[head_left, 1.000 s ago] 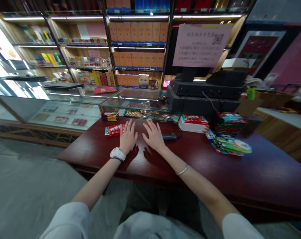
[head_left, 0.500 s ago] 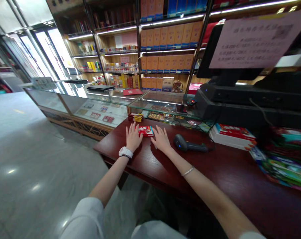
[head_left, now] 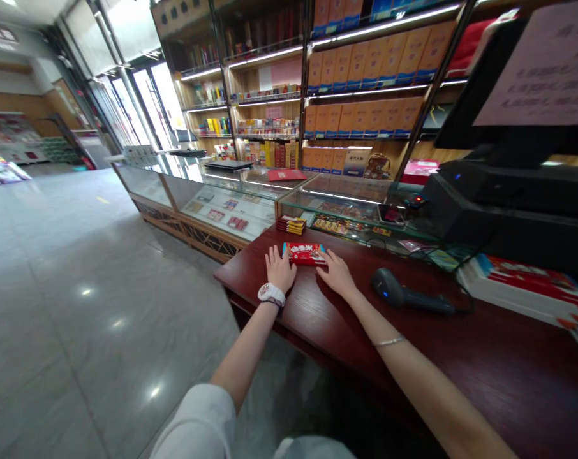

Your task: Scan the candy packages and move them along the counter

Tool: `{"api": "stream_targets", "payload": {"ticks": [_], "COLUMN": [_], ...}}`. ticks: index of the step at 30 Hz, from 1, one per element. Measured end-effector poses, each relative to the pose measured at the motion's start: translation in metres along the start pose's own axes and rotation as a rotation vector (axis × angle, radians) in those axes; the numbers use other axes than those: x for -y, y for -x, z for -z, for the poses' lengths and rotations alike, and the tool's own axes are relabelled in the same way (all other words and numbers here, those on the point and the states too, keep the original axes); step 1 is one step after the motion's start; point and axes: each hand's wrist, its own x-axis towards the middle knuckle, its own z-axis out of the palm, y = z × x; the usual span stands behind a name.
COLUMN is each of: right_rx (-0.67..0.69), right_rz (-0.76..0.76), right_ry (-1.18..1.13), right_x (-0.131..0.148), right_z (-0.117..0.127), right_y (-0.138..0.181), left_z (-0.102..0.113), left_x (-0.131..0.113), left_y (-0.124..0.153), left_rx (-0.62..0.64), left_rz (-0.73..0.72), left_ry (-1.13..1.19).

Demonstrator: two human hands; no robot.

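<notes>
A flat red packet (head_left: 303, 253) lies on the dark red wooden surface (head_left: 461, 363), close to its far left corner and just short of the far edge, where a glass display case (head_left: 346, 204) butts against it. The two hands sit one at each end of the packet. The left hand (head_left: 279, 271), with a white watch (head_left: 271, 294) on the wrist, rests palm down with fingers stretched forward and slightly spread; its fingertips are at the packet's left end, touching or just beside it, and it has hold of nothing. The right hand (head_left: 337, 273), a thin bracelet (head_left: 389, 341) further up its arm, also lies flat and open, its fingertips against the packet's right near corner; whether it presses the packet cannot be told. Neither hand is curled around the packet, which lies flat between them.

Beyond the packet, nearer the far left corner, is a small stack of red and yellow packs (head_left: 291, 224). To the right of the right hand, apart from it, a black handheld scanner (head_left: 404, 294) lies on its side with its cord trailing toward the far edge. Further right along the far edge stands a black register machine (head_left: 509, 204), with a stack of red and white boxes (head_left: 523, 294) in front of it.
</notes>
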Motion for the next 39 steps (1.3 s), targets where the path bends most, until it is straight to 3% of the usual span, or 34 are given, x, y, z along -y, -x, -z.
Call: {"api": "stream_targets", "payload": {"ticks": [7, 16, 23, 30, 39], "right_rx": [0.048, 0.012, -0.251, -0.541, -0.747], "right_rz": [0.013, 0.039, 0.059, 0.028, 0.020], "right_ry": [-0.033, -0.134, -0.161, -0.099, 0.093], "right_x": [-0.012, -0.015, -0.007, -0.022, -0.060], "right_z": [-0.019, -0.016, 0.019, 0.063, 0.114], "right_y": [-0.003, -0.004, -0.001, 0.010, 0.037], "left_z": [-0.008, -0.001, 0.020, 0.036, 0.023], "left_x": [0.005, 0.001, -0.012, -0.051, -0.108], "left_y": [-0.002, -0.002, -0.007, -0.011, -0.017], "left_rx": [0.053, -0.058, -0.215, -0.324, -0.353], "left_rz": [-0.052, -0.057, -0.088, -0.177, -0.340], "left_ry": [0.080, 0.192, 0.234, 0.296, 0.326]}}
